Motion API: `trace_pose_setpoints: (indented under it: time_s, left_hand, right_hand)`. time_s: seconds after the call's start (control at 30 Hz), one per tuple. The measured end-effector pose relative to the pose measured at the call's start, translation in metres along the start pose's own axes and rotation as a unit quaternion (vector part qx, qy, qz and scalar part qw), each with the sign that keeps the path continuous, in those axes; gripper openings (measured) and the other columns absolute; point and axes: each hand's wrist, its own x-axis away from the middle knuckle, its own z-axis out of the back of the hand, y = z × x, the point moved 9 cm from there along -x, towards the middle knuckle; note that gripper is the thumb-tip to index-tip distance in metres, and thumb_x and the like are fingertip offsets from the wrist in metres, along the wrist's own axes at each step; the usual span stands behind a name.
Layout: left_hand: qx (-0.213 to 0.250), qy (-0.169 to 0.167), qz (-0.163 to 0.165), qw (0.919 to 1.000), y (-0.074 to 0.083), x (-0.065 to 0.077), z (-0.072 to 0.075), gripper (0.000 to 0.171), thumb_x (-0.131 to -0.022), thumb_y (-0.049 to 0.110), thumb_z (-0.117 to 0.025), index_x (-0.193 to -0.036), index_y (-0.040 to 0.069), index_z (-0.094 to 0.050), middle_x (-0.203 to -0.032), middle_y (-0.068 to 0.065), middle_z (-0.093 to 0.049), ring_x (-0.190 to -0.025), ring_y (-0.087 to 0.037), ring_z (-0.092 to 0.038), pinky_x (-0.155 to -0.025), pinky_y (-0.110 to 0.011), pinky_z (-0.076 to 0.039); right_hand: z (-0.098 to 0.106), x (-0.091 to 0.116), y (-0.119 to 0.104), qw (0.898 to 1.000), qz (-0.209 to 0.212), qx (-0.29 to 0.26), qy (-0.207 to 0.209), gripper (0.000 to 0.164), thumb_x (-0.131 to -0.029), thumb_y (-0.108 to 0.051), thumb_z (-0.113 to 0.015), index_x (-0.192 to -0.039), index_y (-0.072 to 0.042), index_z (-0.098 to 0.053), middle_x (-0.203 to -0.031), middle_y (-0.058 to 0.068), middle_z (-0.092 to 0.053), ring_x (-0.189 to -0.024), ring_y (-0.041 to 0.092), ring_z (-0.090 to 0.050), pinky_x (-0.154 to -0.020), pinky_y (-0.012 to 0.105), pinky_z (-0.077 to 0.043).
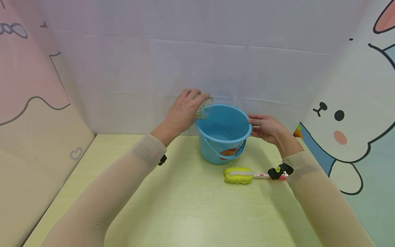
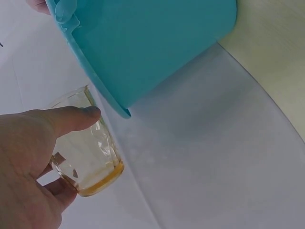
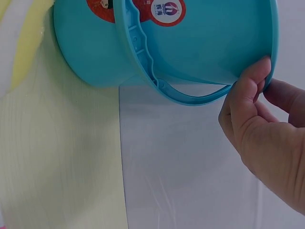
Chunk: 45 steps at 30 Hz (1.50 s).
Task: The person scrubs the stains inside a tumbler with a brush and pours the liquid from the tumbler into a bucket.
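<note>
A clear amber-tinted glass cup [image 1: 206, 108] is tilted at the left rim of a blue plastic bucket [image 1: 213, 151]. My left hand [image 1: 185, 109] grips the cup, its thumb along the side and fingers around the far side in the left wrist view, where the cup [image 2: 90, 143] shows a thicker amber base. On the opposite side, my right hand [image 1: 266, 127] pinches the bucket's rim between thumb and fingers. In the right wrist view, the right hand [image 3: 267, 114] is beside the point where the hanging handle [image 3: 190, 98] meets the bucket. A little liquid shows at the bucket's bottom.
A yellow sponge brush [image 1: 238, 175] with a white and pink handle lies on the table [image 1: 185, 206] in front of the bucket, partly under the right forearm. Behind stands a white cloth wall [image 1: 197, 61], with printed cloth panels [image 1: 40, 137] at both sides.
</note>
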Motion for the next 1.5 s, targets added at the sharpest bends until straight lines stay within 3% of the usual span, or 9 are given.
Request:
trace_pose_setpoints:
  time_s: [0.5,0.87,1.23,1.5]
  left_hand:
    - [0.003,0.02,-0.015,0.9997,0.004,-0.001,0.002,0.063,-0.092,-0.011,-0.068,-0.149,0.015,-0.057,-0.141,-0.017,-0.059,-0.135,-0.039,-0.051,-0.11,-0.049,-0.049]
    - [-0.006,0.037,-0.032,0.9988,0.007,0.0,0.003,0.056,-0.098,-0.012,-0.058,-0.147,0.015,-0.06,-0.139,-0.016,-0.06,-0.135,-0.038,-0.051,-0.11,-0.049,-0.05]
    - [-0.027,0.033,-0.048,0.998,0.012,0.002,0.002,0.051,-0.104,-0.009,-0.057,-0.149,0.017,-0.058,-0.142,-0.016,-0.059,-0.138,-0.04,-0.05,-0.115,-0.051,-0.046]
    - [-0.052,0.026,-0.066,0.9961,0.018,0.001,0.0,0.055,-0.1,-0.008,-0.062,-0.15,0.015,-0.057,-0.145,-0.017,-0.057,-0.14,-0.041,-0.048,-0.118,-0.053,-0.042]
  right_hand:
    - [0.001,0.001,0.0,1.0,-0.003,-0.006,0.004,0.057,-0.112,-0.018,-0.056,-0.164,-0.004,-0.038,-0.13,0.012,-0.063,-0.095,0.017,-0.071,-0.082,0.026,-0.062]
    - [0.0,0.0,0.0,1.0,-0.001,0.004,0.003,0.057,-0.112,-0.02,-0.055,-0.164,-0.004,-0.038,-0.138,0.017,-0.058,-0.097,0.018,-0.07,-0.084,0.027,-0.062]
    - [0.0,-0.001,0.0,1.0,-0.003,0.005,0.004,0.056,-0.112,-0.019,-0.055,-0.164,-0.005,-0.039,-0.14,0.017,-0.057,-0.098,0.019,-0.071,-0.086,0.028,-0.062]
    - [0.0,0.0,-0.002,1.0,-0.004,0.0,0.005,0.056,-0.112,-0.019,-0.055,-0.164,-0.005,-0.038,-0.137,0.015,-0.06,-0.095,0.018,-0.07,-0.084,0.028,-0.062]
